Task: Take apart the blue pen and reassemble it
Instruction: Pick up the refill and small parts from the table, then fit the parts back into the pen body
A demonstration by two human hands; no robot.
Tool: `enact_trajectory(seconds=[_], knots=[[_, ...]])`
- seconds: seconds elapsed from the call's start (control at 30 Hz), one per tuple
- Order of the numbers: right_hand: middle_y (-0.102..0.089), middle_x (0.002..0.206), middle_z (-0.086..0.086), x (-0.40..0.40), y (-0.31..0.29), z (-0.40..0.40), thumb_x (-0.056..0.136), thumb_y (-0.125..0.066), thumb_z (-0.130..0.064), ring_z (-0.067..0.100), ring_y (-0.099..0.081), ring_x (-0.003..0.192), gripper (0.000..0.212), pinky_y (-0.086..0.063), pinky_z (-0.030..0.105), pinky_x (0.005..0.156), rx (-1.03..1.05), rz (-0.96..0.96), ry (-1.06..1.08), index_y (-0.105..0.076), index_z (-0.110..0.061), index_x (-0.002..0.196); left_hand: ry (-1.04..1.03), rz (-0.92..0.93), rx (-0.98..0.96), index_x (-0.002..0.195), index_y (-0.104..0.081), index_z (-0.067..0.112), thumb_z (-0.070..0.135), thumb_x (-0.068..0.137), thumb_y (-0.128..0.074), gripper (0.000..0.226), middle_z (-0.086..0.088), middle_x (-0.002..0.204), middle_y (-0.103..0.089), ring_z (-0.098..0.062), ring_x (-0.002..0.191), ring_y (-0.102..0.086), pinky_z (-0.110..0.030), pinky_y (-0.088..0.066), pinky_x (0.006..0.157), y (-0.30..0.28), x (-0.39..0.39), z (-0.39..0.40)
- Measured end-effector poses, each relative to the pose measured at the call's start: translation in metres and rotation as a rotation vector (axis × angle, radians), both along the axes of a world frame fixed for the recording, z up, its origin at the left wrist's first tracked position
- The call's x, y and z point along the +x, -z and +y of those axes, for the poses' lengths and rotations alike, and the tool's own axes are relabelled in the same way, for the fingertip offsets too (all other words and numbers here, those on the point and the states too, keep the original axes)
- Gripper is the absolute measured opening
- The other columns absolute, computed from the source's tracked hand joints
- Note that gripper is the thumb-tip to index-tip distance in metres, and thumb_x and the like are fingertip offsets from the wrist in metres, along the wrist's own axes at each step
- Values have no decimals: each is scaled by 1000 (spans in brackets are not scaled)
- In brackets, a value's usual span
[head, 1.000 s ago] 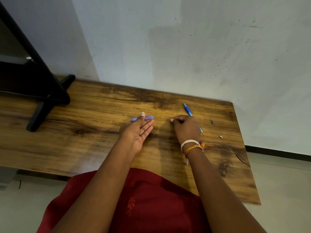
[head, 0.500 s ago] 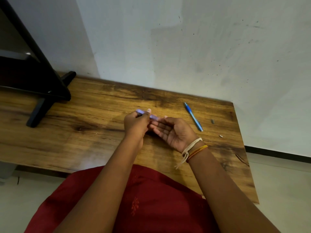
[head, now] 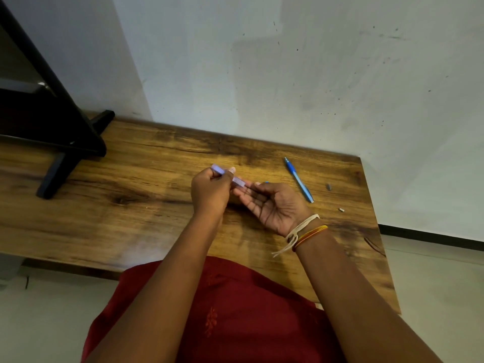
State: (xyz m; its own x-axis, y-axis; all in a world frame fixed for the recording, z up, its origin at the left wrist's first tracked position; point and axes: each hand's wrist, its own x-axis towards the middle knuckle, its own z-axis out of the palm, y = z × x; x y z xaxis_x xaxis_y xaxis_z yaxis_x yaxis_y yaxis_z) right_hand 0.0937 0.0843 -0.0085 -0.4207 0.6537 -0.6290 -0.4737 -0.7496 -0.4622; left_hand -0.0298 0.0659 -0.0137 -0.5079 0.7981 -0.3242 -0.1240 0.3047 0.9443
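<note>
Pale lilac plastic pen barrel (head: 227, 175) sits in the head view, the left hand (head: 210, 191) curled round it above the brown wooden tabletop (head: 136, 205). Right hand (head: 272, 205) lies palm up, fingers loosely bent, fingertips touching the barrel's near end. Blue inner pen piece (head: 298, 180) rests on the wood just right of that hand.

Soft even indoor light, faint shadows on the wall (head: 288, 74), wide-angle bending at edges, slight blur
</note>
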Motion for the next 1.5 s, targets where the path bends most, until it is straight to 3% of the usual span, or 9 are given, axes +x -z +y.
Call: enact_trajectory(seconds=[0.27,0.37,0.47,0.63,0.9,1.1,1.3,1.4,1.5], knots=[[-68,101,20,-1,2,0,93,-40,12,23,-69,90,30,-55,27,82,61,-50,-41,-58,9,117,-67,-308,-23,84,-62,12,18,91,-62,9,-6,82,-70,-11,71,-69,-18,-53,55,0,-5,1],[-71,94,18,1,4,1,93,-44,11,20,-73,78,24,-56,26,77,73,-99,-37,-62,7,109,-84,-317,-19,95,-61,9,19,92,-60,10,-10,92,-72,-15,80,-71,-26,-56,71,2,-9,2],[-73,83,15,4,5,3,92,-48,10,19,-74,69,19,-59,25,69,99,-182,-20,-65,4,100,-114,-259,-40,106,-60,8,19,93,-59,17,-9,95,-72,-17,84,-71,-30,-56,75,5,-14,2],[-72,76,13,10,8,8,91,-52,9,18,-73,65,15,-60,23,63,163,-283,59,-66,3,93,-1,10,-127,80,-59,13,23,91,-63,15,-10,79,-72,-17,63,-71,-29,-55,53,10,-16,-1],[-66,80,14,10,2,9,96,-42,8,22,-70,71,21,-60,25,64,193,-356,56,-63,2,93,200,284,-266,71,-63,6,18,77,-78,21,-11,60,-66,-22,52,-66,-35,-59,57,8,-11,-5],[-65,81,16,19,-2,9,98,-42,0,26,-69,75,15,-59,28,63,192,-377,67,-57,0,96,228,534,-245,77,-69,13,25,69,-84,21,-7,80,-72,-24,74,-70,-39,-59,70,11,-6,-7],[-63,75,17,41,-5,17,98,-45,-4,16,-68,49,8,-57,25,53,305,-519,169,-50,-2,92,170,699,-220,90,-63,14,35,74,-78,31,1,89,-66,-20,85,-63,-32,-50,68,13,-2,-5],[-62,75,15,59,-2,22,97,-48,-6,18,-65,51,6,-55,24,49,359,-682,259,-52,-1,95,158,685,-113,84,-62,19,37,79,-73,22,3,81,-64,-17,74,-61,-26,-41,57,7,15,-1],[-65,76,11,70,3,22,94,-57,-13,19,-65,59,13,-57,27,55,423,-872,337,-57,-8,82,248,543,-77,76,-67,18,32,81,-71,15,2,80,-68,-16,71,-63,-27,-48,60,6,37,3]])
